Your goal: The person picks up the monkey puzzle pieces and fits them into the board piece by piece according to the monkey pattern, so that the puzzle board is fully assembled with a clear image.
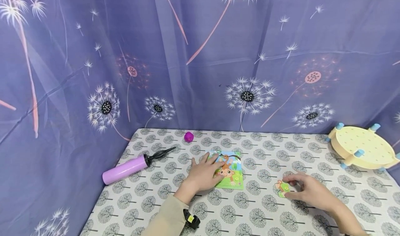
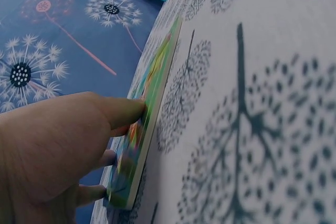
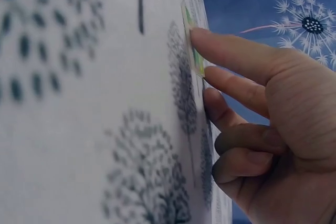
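A square jigsaw puzzle (image 1: pixel 232 180) with a cartoon monkey picture lies flat on the table. My left hand (image 1: pixel 204 171) rests on its left side with fingers spread. In the left wrist view the thumb presses the near edge of the puzzle (image 2: pixel 152 114), and the other fingertips lie on its face. To the right, my right hand (image 1: pixel 312 190) pinches a small green and orange puzzle piece (image 1: pixel 282 188) between thumb and forefinger. The right wrist view shows that piece (image 3: pixel 189 24) thin and edge-on, close to the tabletop; the remaining fingers of the right hand (image 3: pixel 294 124) are curled.
A purple hand pump (image 1: pixel 125 170) with a black nozzle lies at the left edge. A small magenta ball-like object (image 1: pixel 189 137) sits at the back. A pale yellow toy stand (image 1: pixel 364 145) with blue-tipped legs is at the right rear. Dandelion-print curtains (image 1: pixel 200 79) enclose the table.
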`<move>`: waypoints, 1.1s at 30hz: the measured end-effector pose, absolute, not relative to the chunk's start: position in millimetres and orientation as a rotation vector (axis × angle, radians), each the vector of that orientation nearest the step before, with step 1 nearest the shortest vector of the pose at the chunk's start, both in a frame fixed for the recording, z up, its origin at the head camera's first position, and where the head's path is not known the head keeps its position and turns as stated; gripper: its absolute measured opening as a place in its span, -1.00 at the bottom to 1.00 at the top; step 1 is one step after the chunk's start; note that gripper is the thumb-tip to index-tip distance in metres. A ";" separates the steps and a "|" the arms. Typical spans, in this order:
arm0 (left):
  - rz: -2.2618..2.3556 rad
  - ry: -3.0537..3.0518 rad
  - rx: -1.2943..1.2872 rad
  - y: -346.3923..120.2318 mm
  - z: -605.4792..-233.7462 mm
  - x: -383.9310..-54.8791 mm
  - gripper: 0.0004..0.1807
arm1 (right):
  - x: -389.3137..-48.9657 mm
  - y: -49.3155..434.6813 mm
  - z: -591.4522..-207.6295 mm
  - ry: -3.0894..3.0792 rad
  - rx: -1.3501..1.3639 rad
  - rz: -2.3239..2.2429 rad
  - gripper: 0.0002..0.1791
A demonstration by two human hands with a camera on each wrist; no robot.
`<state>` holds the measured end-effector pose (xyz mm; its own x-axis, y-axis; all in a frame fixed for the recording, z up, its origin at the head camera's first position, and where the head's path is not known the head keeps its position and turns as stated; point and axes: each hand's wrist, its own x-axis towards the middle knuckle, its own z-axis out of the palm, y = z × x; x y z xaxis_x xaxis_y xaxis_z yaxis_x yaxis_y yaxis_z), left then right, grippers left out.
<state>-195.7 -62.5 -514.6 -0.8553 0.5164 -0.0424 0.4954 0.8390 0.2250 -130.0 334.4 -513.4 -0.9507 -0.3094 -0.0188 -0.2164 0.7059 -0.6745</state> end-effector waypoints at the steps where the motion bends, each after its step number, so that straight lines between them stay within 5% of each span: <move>1: 0.316 2.916 0.804 -61.5 -514.5 -195.8 -0.38 | -130.3 335.3 -513.0 2.762 -0.448 -1.082 -0.39; 16: 0.222 3.003 0.743 -41.7 -523.8 -198.0 -0.07 | -132.2 337.2 -509.4 2.698 -0.479 -1.039 -0.42; 33: 0.316 2.950 0.785 -53.7 -519.1 -200.6 -0.22 | -128.9 339.0 -515.3 2.563 -0.527 -1.389 -0.83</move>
<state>-200.6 -53.7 -519.1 -0.8666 0.4987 -0.0173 0.4837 0.8480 0.2164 -128.9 339.0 -515.3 -0.9211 -0.3892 0.0110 -0.2217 0.5011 -0.8365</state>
